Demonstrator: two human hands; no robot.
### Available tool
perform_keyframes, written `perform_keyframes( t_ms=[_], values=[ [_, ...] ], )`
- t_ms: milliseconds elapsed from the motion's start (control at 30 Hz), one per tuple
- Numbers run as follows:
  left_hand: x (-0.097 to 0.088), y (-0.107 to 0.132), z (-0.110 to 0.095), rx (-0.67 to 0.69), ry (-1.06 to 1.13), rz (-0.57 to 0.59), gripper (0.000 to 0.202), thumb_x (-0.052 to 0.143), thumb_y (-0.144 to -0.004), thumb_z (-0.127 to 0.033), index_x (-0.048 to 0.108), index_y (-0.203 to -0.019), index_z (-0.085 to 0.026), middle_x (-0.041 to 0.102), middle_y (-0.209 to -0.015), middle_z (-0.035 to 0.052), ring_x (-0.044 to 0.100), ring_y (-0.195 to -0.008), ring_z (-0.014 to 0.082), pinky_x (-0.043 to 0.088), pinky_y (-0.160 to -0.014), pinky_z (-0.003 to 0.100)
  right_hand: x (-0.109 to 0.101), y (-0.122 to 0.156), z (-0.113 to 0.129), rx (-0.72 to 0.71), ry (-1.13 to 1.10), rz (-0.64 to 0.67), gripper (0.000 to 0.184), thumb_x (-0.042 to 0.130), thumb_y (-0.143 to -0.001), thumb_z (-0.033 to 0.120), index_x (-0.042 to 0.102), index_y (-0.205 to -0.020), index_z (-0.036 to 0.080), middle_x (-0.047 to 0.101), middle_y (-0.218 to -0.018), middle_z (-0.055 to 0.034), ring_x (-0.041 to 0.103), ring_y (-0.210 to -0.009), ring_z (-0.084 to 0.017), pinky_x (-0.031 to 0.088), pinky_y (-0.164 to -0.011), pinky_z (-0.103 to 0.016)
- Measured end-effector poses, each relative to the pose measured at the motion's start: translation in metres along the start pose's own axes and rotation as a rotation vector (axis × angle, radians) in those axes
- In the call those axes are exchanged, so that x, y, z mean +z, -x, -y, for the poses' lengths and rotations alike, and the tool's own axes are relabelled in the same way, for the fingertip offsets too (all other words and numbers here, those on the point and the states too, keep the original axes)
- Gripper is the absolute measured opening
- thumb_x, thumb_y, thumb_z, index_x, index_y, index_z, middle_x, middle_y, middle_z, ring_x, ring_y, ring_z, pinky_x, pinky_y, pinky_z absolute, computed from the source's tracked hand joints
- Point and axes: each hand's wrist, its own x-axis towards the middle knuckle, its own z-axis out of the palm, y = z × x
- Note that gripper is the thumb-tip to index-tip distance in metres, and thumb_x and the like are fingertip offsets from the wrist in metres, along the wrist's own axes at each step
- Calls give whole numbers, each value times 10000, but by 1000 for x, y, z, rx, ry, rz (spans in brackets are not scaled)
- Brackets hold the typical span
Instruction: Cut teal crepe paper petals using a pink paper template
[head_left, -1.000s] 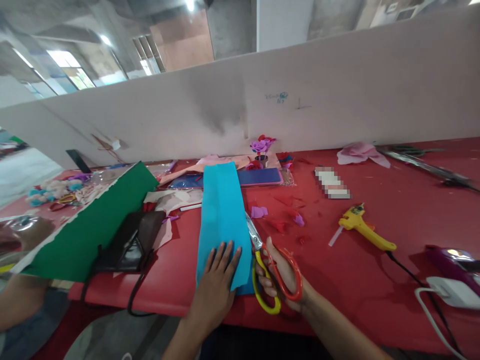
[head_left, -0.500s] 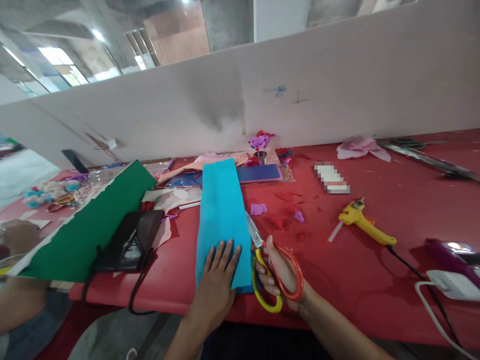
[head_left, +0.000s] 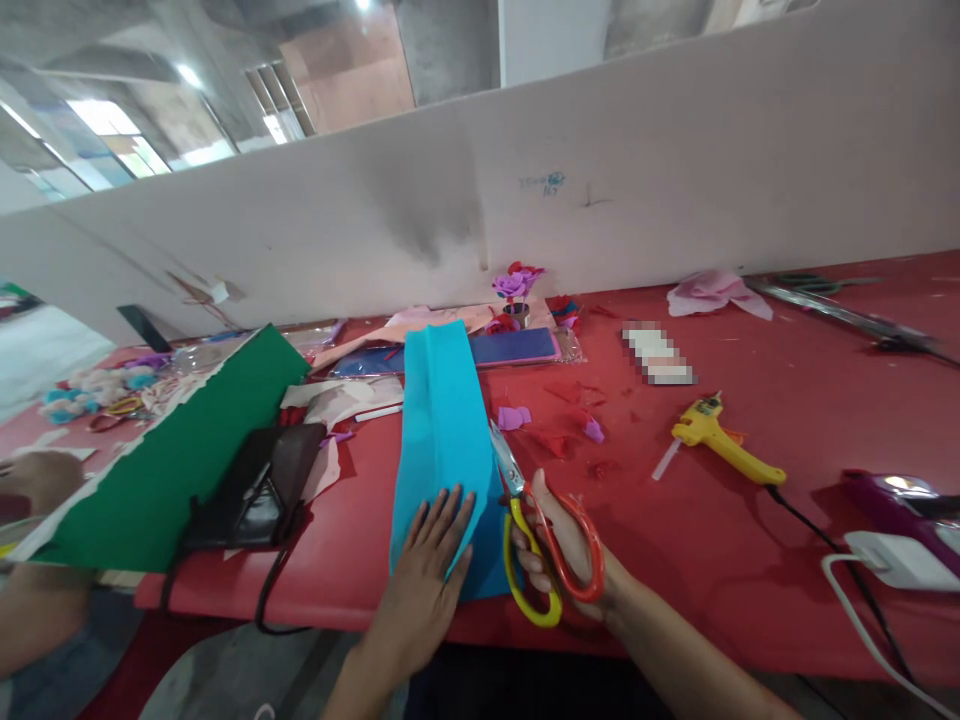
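A long bright blue sheet (head_left: pixel 442 420) of paper or felt lies on the red table, with a crease or ridge along its length. My left hand (head_left: pixel 435 560) lies on the sheet's near part, fingers stretched out. Under its near right corner a darker blue layer (head_left: pixel 487 555) shows. To the right of the sheet, my right hand (head_left: pixel 559 535) grips scissors (head_left: pixel 544 580) with one red and one yellow handle. The blades point away from me, close along the sheet's right edge; whether they touch it I cannot tell.
A black bag (head_left: pixel 259 485) and a green sheet (head_left: pixel 172 475) lie to the left, near another person's arm (head_left: pixel 37 600). Purple and red scraps (head_left: pixel 514 417), paper flowers (head_left: pixel 517 285) and a yellow glue gun (head_left: pixel 724 440) with a cord are to the right. A white partition (head_left: pixel 637 170) stands behind.
The sheet's near right edge has shifted left and lifted a little, uncovering more of the darker blue layer. My left hand has moved slightly left; the scissors stay almost in place.
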Motion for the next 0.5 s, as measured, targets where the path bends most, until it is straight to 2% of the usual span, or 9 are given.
perform_keyframes(
  t_ms=[100,200,333,500],
  values=[
    [-6,1,-2,-139,147,-34,528,349,-1000,-309,214,-1508,-360,329,-1556,2,287,-1435,191,359,-1138,442,-1,-2,2,10,26,14,623,451,-802,790,450,-661,183,484,-575,23,390,-393,-54,325,-310,-149],
    [-8,2,-1,-198,216,-30,500,353,-998,-342,281,-1493,-346,348,-1549,6,300,-1432,204,378,-1128,454,-1,-6,5,5,37,24,612,420,-837,767,485,-690,176,478,-578,29,381,-387,-52,324,-309,-148],
    [-4,1,2,-104,129,28,489,319,-1007,-334,263,-1491,-376,309,-1566,-16,242,-1453,192,315,-1158,476,1,-10,7,40,33,-21,593,410,-860,745,504,-736,173,491,-580,28,399,-386,-54,322,-308,-142],
    [-1,0,3,26,-8,41,567,343,-995,-288,150,-1526,-330,241,-1591,21,206,-1466,204,251,-1179,479,6,-10,4,-32,39,-51,581,474,-817,761,436,-713,191,451,-551,55,329,-361,-27,245,-287,-114]
  ],
)
